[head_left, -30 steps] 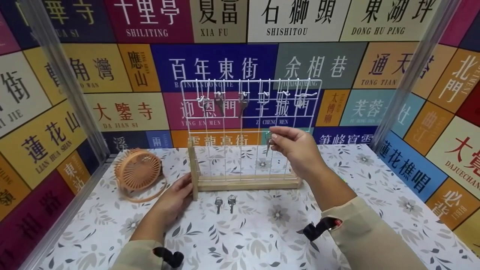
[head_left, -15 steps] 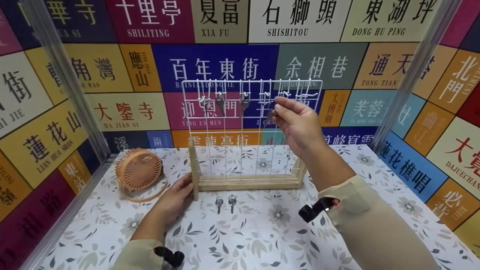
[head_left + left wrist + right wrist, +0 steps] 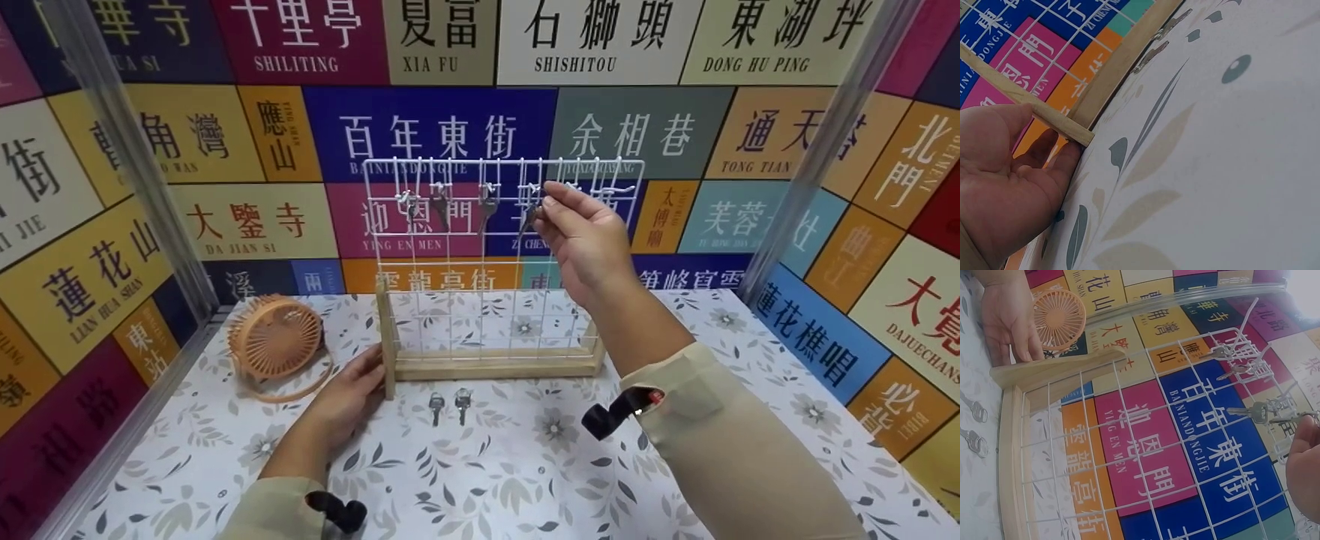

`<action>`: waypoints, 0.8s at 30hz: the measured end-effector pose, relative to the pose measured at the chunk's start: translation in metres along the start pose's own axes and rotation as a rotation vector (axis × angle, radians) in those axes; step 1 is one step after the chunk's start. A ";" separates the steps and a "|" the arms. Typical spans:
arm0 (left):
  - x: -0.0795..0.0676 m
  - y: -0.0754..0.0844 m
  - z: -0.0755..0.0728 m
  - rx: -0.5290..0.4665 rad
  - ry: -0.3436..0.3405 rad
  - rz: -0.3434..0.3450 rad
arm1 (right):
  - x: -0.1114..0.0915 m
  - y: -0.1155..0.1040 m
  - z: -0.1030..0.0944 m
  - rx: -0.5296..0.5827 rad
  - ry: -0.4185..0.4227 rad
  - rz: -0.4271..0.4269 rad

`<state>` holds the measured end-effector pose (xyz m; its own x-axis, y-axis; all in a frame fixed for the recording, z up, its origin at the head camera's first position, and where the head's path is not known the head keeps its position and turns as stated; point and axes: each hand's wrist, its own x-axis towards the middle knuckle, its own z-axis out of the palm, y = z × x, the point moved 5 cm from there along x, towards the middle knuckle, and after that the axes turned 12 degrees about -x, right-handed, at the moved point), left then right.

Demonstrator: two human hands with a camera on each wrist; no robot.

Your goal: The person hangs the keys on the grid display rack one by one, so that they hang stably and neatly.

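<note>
My right hand (image 3: 592, 240) pinches a silver key (image 3: 533, 217) between thumb and fingertips, right at a white hook on the wire grid rack (image 3: 484, 264). In the right wrist view, the held key (image 3: 1292, 418) lies at the thumb tip, and most of the hand is out of frame. My left hand (image 3: 351, 397) touches the outer side of the rack's left wooden post (image 3: 386, 337). In the left wrist view, the fingers of this hand (image 3: 1010, 174) rest against the post near its foot. Other keys hang from hooks to the left, one of them a dark key (image 3: 488, 201).
Two keys, a left one (image 3: 436, 409) and a right one (image 3: 463, 405), lie in front of the rack's wooden base (image 3: 495, 367). An orange fan (image 3: 277, 341) stands to the left. Leaf-patterned cloth (image 3: 480, 480) covers the table, and printed panels surround it.
My right hand has risen with the key from the grid's middle to the hook row, then moved slightly left to a hook. My left hand stays at the post.
</note>
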<state>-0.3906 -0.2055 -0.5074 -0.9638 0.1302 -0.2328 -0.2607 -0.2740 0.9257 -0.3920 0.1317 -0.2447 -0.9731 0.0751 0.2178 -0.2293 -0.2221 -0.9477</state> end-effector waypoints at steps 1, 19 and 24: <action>0.000 0.000 0.000 0.001 0.001 0.002 | 0.001 0.000 0.001 0.002 0.003 0.002; -0.001 0.001 0.002 -0.022 -0.005 0.029 | 0.007 0.015 -0.001 0.016 0.021 -0.004; -0.001 0.001 0.003 -0.028 -0.015 0.028 | 0.004 0.032 -0.011 -0.020 0.025 0.011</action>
<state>-0.3896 -0.2031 -0.5048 -0.9699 0.1362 -0.2019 -0.2349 -0.3041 0.9232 -0.4034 0.1351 -0.2770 -0.9747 0.0971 0.2015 -0.2177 -0.2039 -0.9545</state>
